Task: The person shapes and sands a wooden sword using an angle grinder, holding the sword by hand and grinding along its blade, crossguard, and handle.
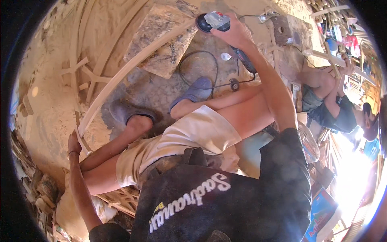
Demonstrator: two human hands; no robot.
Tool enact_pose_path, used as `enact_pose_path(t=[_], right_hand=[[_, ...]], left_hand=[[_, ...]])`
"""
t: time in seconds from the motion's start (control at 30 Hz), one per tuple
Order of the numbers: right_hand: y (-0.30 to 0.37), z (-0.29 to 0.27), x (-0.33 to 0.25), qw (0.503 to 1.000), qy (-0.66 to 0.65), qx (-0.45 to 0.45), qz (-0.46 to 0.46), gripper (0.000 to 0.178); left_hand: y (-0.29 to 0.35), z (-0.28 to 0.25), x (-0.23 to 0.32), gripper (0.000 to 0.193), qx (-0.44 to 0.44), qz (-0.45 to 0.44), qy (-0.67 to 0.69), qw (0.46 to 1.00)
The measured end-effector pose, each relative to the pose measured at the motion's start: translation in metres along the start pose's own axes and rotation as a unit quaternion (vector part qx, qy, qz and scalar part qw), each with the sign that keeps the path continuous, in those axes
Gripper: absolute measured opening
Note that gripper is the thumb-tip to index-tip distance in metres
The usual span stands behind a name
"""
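Note:
A long, pale wooden strip (pixel 137 60), gently curved, reaches from my left knee up across a rough block. My left hand (pixel 74 143) is closed around its near end. In my right hand (pixel 236 34) is an angle grinder (pixel 217 20) with a grey metal head and a round black disc (pixel 203 23). The disc meets the strip's far end or sits right beside it; I cannot tell if they touch. Beneath the strip lies the worn, dusty wooden block (pixel 167 50). My right fingers wrap over the grinder's head and partly hide it.
A dark power tool (pixel 244 60) lies under my right forearm, near a looped black cable (pixel 180 66). Branched wooden pieces (pixel 94 78) rest on the dusty floor at left. Another person (pixel 334 97) sits at right, holding wood. My shoes (pixel 197 90) flank the block's near side.

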State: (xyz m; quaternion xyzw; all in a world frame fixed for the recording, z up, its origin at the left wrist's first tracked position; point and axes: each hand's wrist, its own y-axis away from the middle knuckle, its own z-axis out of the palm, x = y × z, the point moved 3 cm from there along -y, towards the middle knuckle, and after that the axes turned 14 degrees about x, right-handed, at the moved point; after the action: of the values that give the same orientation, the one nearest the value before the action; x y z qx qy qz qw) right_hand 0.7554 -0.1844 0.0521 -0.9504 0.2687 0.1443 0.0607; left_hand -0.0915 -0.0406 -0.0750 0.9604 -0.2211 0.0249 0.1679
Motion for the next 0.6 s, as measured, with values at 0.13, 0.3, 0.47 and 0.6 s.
enact_pose_path(t=[0.13,0.3,0.47,0.6], right_hand=[[-0.015,0.004,0.012,0.997,-0.046,-0.025,0.057,0.096],[-0.027,0.012,0.032,0.995,-0.059,-0.022,0.075,0.096],[-0.051,0.035,0.069,0.992,-0.076,0.099,-0.028,0.092],[-0.053,0.043,0.077,0.980,-0.177,0.049,0.081,0.082]], left_hand=[[0.001,-0.001,-0.028,0.033,-0.017,-0.131,0.125,0.983],[-0.003,0.010,-0.006,0.028,-0.032,-0.079,0.045,0.995],[-0.007,0.006,-0.021,0.039,0.000,-0.009,-0.028,1.000],[-0.009,0.017,-0.017,0.049,0.018,-0.019,-0.079,0.997]])
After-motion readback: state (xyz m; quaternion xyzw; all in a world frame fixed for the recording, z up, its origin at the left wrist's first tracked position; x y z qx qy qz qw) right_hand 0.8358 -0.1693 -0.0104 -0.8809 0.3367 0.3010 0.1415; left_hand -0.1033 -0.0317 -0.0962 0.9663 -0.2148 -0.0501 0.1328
